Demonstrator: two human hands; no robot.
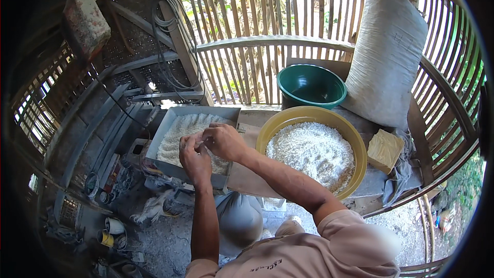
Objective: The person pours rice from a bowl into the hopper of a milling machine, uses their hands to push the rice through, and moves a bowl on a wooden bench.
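Bamboo-slat walls all round, daylight and greenery showing through the gaps, dusty ground below. Down at centre, both hands meeting over a grey rectangular tray [165,126] heaped with white crumbly material [177,136]. Left hand [194,157] curled, fingers bent in toward the palm, pressed up against the right. Right hand [224,141] arched over it, fingertips pinched together at the meeting point, seemingly working a small clump of the white stuff between them; exactly what sits in the pinch, impossible to tell. Neither hand flat or spread. Tray lying directly under and just ahead-left of the hands, long axis running from near-left up toward far-right, near rim right below the left wrist. Left hand nearer the heap's middle, right hand over the tray's right end. Just beside the tray on the right, touching or almost, a big yellow basin [267,131] filled with more of the same white material, right forearm crossing its near-left rim. Behind that, an empty green basin [288,80], and a tall white sack [386,46] leaning on the slats. Off to the right, a tan block [385,149] resting on a grey cloth [404,172]. Coiled cable [170,18] hanging on the post up left.
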